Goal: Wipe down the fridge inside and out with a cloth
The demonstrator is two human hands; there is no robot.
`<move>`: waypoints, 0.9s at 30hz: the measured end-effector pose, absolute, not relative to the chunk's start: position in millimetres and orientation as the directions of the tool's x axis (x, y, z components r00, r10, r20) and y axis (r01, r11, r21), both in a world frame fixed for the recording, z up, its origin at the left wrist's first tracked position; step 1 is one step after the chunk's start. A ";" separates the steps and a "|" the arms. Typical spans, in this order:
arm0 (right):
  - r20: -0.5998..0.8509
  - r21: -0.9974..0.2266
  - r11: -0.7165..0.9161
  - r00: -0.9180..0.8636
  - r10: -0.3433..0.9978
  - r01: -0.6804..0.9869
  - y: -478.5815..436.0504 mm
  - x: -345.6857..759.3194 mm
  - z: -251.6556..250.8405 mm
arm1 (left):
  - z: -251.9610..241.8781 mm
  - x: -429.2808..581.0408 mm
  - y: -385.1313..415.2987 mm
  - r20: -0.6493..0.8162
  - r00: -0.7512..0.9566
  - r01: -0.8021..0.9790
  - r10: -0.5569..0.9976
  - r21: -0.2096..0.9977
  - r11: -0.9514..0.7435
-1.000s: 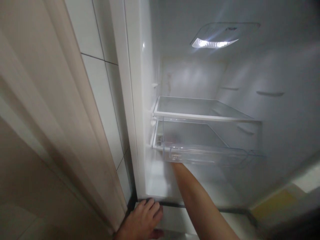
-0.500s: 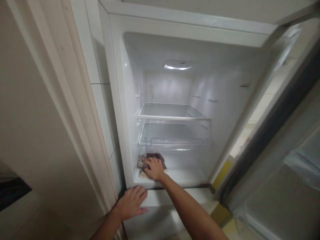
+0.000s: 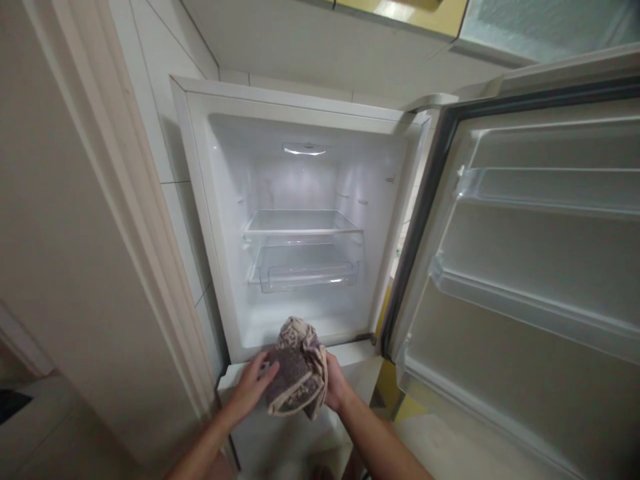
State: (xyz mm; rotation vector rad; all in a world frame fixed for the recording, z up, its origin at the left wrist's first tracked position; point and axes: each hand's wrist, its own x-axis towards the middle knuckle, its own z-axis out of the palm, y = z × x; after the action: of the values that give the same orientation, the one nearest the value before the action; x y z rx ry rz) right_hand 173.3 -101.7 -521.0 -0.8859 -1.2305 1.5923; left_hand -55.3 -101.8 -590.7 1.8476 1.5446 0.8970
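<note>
CLOTH HELD AT THE MOUTH OF AN OPEN REFRIGERATOR

Head view. The patterned cloth (image 3: 295, 377) is located at the lower front of the refrigerator (image 3: 203, 220), its top overlapping the front of the compartment floor (image 3: 260, 327) in view. The refrigerator door (image 3: 510, 247) is swung wide to the right, so the compartment mouth faces both hands. Lateral limits are the beige door frame (image 3: 130, 193) on the left, close to the left forearm (image 3: 213, 433), and the dark door seal (image 3: 425, 207) on the right, apart from the right forearm (image 3: 375, 430). Inside, the front edge of the glass shelf (image 3: 303, 221) and the transparent bin (image 3: 310, 277) beneath it lie above and behind the cloth. A white lower panel (image 3: 295, 437) is situated below the compartment.

Right hand (image 3: 336, 383): closed on the right side of the cloth (the fingertips are hidden behind the fabric). Left hand (image 3: 256, 383): partly open, with a gap between thumb and fingers; the thumb tip meets the left edge of the cloth in view, but firm contact cannot be confirmed.

Pose: the forearms enter from the lower left and lower right corners and converge toward the cloth. The hands are at nearly equal height, one on each side. The cloth is bunched, its top rounded and its pale hem slanting across the lower front.
</note>
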 end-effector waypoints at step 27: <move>-0.033 -0.976 -0.070 -0.174 0.984 -0.206 -153.0 253.4 -470.0 | -507.2 20.4 -200.0 -0.452 0.016 -0.440 0.892 0.798 0.412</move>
State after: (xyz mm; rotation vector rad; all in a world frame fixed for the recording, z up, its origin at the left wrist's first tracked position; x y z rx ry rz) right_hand 253.4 -153.0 -470.0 -1.0005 -1.1437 1.4649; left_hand 20.4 -200.0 -507.2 0.5087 1.1225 1.1082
